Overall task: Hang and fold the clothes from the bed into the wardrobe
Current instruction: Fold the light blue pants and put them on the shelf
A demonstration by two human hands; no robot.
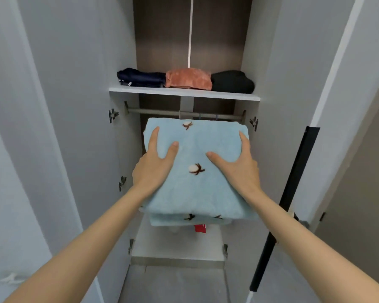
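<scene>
Blue folded clothes (195,189), carried in the air before the wardrobe (249,51), gripped at each side by left hand (155,165) and right hand (236,167), thumbs on top. Best kept level, raised to the shelf (184,94) above the hands, eased in without loosening the folds.

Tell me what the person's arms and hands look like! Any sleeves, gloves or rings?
The left arm and right arm are bare as far as the picture shows, so no sleeves are in view. The left hand and right hand wear no gloves, and I see no rings, watch or bracelet. The thumbnails look short and unpainted.
</scene>
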